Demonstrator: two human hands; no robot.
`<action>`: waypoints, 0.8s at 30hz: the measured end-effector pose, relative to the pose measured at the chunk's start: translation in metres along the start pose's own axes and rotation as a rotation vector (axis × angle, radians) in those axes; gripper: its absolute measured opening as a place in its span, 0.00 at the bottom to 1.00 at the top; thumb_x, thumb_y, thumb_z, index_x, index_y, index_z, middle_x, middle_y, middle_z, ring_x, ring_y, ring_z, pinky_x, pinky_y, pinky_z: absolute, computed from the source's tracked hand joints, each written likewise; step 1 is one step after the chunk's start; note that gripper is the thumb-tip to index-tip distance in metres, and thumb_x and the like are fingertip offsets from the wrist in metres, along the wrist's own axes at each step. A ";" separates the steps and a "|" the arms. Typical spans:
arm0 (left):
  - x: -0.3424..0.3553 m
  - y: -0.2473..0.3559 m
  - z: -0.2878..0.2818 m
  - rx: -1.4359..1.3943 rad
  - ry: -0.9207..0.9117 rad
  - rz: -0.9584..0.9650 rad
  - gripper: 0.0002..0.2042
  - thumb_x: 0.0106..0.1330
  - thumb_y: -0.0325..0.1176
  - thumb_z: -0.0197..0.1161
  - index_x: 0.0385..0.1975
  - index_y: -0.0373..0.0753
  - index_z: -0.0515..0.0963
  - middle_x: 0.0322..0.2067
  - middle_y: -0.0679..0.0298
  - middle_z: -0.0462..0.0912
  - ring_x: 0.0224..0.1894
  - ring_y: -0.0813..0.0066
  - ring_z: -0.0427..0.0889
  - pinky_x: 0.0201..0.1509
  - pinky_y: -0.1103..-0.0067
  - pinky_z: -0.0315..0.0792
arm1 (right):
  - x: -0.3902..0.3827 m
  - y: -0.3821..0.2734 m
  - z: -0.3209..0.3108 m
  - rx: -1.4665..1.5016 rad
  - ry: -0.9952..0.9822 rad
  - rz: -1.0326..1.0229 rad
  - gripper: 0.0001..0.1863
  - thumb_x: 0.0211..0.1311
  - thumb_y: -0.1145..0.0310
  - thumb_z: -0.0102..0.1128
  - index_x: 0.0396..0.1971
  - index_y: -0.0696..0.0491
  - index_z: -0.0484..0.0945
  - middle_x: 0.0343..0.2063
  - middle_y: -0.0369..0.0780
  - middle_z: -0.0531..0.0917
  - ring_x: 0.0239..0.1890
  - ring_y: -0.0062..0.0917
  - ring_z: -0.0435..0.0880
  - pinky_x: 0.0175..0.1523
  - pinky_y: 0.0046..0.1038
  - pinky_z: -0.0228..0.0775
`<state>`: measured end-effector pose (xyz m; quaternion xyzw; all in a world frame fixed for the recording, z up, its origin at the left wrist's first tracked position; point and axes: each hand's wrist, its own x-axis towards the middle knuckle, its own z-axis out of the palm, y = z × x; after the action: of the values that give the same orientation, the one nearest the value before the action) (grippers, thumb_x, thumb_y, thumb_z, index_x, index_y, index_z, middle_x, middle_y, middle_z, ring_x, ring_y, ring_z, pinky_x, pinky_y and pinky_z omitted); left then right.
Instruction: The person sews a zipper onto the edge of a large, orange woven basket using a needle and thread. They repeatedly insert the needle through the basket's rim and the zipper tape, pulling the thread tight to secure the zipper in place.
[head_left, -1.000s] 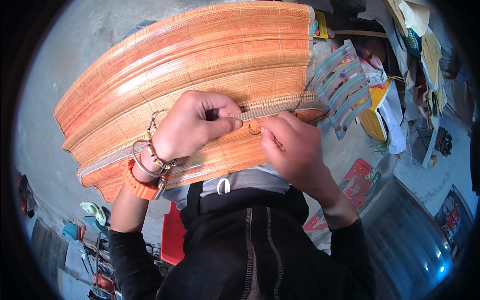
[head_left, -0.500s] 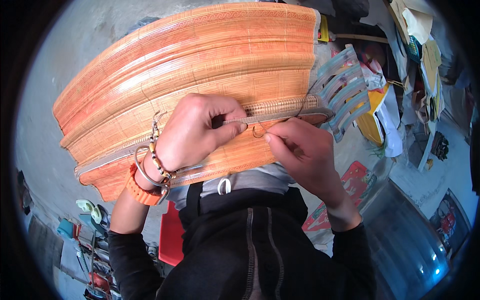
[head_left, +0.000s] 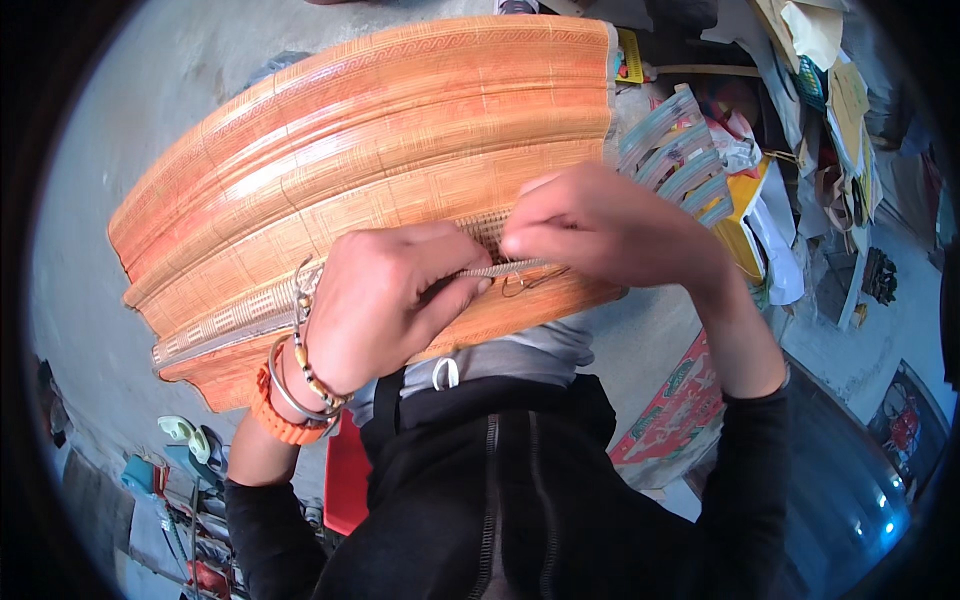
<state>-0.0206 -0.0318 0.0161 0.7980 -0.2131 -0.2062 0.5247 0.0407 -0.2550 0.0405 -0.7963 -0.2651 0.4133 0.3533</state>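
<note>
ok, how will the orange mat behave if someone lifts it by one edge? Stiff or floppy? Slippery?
Probably floppy across its width: the mat already lies in long ripples. Likely some spring, as those bends look rounded rather than sharply creased. Possibly a bit slippery, since its top shows glossy highlights.

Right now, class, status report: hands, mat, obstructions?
Left hand pinching grey edging. Right hand closed beside it, contents hidden. Orange mat rippled. Dark thread-like loop nearby; no obstruction seen.

The left hand [head_left: 380, 290] pinches an orange mat [head_left: 380, 135] by its edge; the right hand [head_left: 605, 225] curls near dark thread [head_left: 514, 290].
</note>
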 end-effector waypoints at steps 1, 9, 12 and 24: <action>0.000 0.000 0.001 -0.014 -0.009 0.004 0.04 0.56 0.23 0.66 0.30 0.32 0.80 0.25 0.57 0.80 0.27 0.59 0.81 0.32 0.76 0.73 | 0.007 -0.001 -0.001 0.161 -0.214 0.122 0.07 0.60 0.69 0.62 0.30 0.58 0.82 0.23 0.34 0.81 0.24 0.14 0.74 0.31 0.19 0.66; -0.004 -0.006 0.002 -0.089 0.010 -0.020 0.04 0.55 0.25 0.66 0.29 0.34 0.80 0.26 0.57 0.81 0.27 0.58 0.80 0.30 0.73 0.73 | 0.014 0.027 -0.019 0.635 0.151 0.150 0.10 0.66 0.69 0.55 0.30 0.60 0.79 0.26 0.41 0.82 0.28 0.21 0.82 0.35 0.21 0.74; -0.004 -0.008 0.004 -0.145 0.003 -0.027 0.04 0.55 0.26 0.65 0.29 0.35 0.80 0.25 0.56 0.80 0.26 0.55 0.80 0.29 0.72 0.73 | -0.008 0.071 -0.060 0.889 0.443 0.162 0.11 0.69 0.69 0.53 0.37 0.62 0.76 0.32 0.48 0.83 0.32 0.27 0.85 0.37 0.23 0.79; -0.005 -0.005 0.002 -0.228 -0.043 -0.098 0.04 0.54 0.25 0.67 0.28 0.34 0.80 0.23 0.57 0.79 0.24 0.60 0.78 0.29 0.75 0.72 | -0.257 0.254 -0.250 1.462 1.403 0.024 0.12 0.66 0.87 0.42 0.47 0.73 0.65 0.38 0.49 0.73 0.25 0.18 0.64 0.38 0.22 0.67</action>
<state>-0.0252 -0.0285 0.0114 0.7382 -0.1600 -0.2714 0.5965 0.1517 -0.6793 0.0654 -0.4504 0.3284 -0.0834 0.8260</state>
